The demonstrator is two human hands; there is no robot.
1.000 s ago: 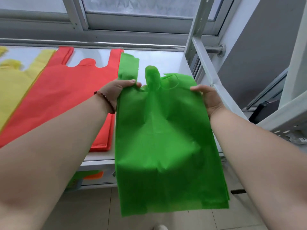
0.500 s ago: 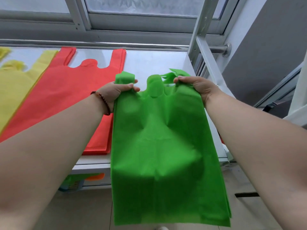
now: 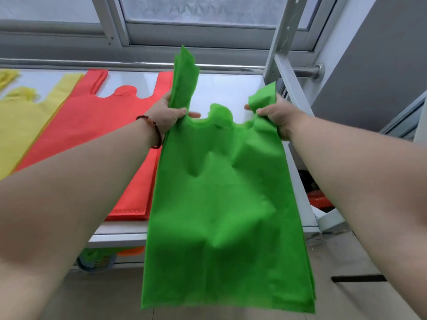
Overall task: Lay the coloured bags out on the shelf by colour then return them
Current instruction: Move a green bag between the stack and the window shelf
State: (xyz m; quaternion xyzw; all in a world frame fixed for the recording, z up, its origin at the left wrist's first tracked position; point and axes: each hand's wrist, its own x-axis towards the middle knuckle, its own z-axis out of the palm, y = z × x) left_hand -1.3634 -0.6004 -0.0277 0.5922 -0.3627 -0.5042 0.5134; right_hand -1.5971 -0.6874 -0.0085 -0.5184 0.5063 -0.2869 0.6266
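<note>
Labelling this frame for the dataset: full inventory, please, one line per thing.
green bags: thin stack, exact count unclear, green, held up in front of the shelf edge
red bags: flat stack, red, on the shelf, left of the green ones
yellow bags: flat stack, yellow, far left of the shelf
shelf: one, white, under the window
window frame: one, grey, behind the shelf
bracelet: one, dark red beads, on the left wrist
left hand: grip on the left handle
right hand: grip on the right handle

Yellow bags (image 3: pixel 25 125) cut off at left edge.
</note>
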